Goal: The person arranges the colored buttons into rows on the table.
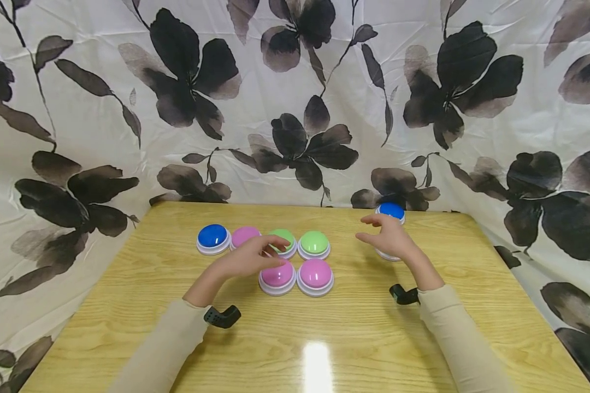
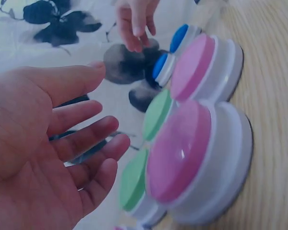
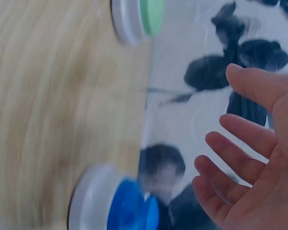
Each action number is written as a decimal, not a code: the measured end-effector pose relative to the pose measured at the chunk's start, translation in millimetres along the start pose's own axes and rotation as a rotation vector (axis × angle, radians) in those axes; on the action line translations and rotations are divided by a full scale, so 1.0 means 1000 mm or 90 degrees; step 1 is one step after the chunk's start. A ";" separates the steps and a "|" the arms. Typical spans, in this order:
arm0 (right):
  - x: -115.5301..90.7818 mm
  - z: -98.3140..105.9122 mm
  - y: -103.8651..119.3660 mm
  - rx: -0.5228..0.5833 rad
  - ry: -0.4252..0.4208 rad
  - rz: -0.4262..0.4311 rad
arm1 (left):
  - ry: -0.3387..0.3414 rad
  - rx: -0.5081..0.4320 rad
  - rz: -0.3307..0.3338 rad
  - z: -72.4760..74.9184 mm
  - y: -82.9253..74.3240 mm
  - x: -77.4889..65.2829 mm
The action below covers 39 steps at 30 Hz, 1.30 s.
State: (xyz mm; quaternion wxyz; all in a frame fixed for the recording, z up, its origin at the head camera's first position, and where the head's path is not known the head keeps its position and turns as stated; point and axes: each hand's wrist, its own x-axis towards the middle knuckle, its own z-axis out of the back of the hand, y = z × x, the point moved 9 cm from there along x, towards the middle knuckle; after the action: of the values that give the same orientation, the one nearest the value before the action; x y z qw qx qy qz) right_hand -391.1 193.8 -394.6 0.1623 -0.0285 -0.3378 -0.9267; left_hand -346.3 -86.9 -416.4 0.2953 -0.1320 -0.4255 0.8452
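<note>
Nearest the camera: left sleeve and right sleeve, at the lower edge over the table. Left hand above the left cluster, fingers loosely bent and slightly apart, thumb clear, pinching nothing. Below its fingertips in head view: front pink, with left green just beyond. Right pink and right green farther right; back pink and left blue to the left. Right hand over the right pair, fingers spread, pointing left, holding nothing. Far blue just past the knuckles; near button mostly hidden beneath, only white base showing. Gap to buttons visible in both wrist views. Key relation, as judged: buttons below the hands; round, so no long axis to match. Nearer to pinks and greens: left hand; to the right pair: right hand.
</note>
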 end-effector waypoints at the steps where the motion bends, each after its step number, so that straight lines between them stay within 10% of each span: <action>1: 0.000 0.004 -0.004 0.001 0.001 0.003 | 0.006 0.000 -0.003 -0.002 -0.003 0.003; 24: -0.011 0.028 -0.096 0.083 0.000 -0.146 | 0.077 -0.032 -0.074 -0.058 -0.053 0.065; 39: -0.019 0.016 -0.120 0.164 0.006 -0.216 | 0.019 -0.096 -0.034 -0.089 -0.057 0.111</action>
State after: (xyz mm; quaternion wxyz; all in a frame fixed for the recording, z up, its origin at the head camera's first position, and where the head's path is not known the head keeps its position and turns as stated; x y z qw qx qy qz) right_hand -412.9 295.9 -459.6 0.0077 0.0540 -0.4524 -0.8901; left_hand -370.0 64.1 -421.3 0.3134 -0.1550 -0.4868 0.8005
